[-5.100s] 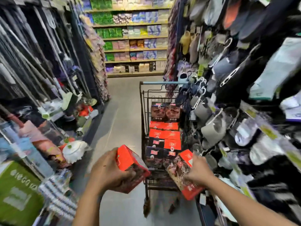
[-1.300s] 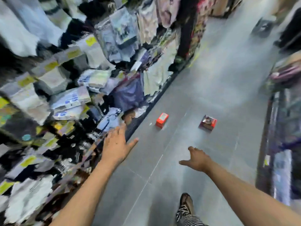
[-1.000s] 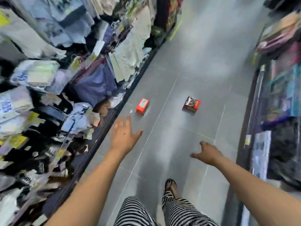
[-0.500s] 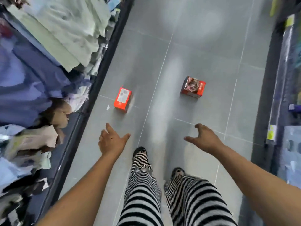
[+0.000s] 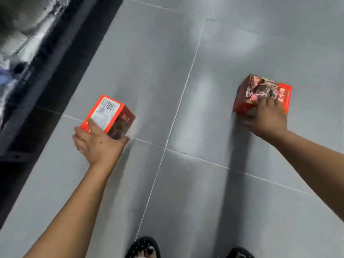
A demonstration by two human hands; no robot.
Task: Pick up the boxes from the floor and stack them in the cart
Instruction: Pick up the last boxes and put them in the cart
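Two red boxes lie on the grey tiled floor. The left box [image 5: 111, 111] shows a white label panel on top. My left hand [image 5: 96, 144] grips its near end, fingers over the label and thumb along the right side. The right box [image 5: 260, 88] has a food picture on top. My right hand [image 5: 266, 119] grips its near edge, fingers curled over the top, though motion blur softens them. The cart is out of view.
A dark shelf base [image 5: 46, 71] runs diagonally along the left, with blurred hanging goods [image 5: 16, 30] above it. My two shoes [image 5: 143, 248] show at the bottom edge. Grey floor tiles [image 5: 186, 183] spread between and around the boxes.
I have bent down closer to the floor. Both hands, open and in the air half a second ago, have reached forward and now take hold of the two boxes.
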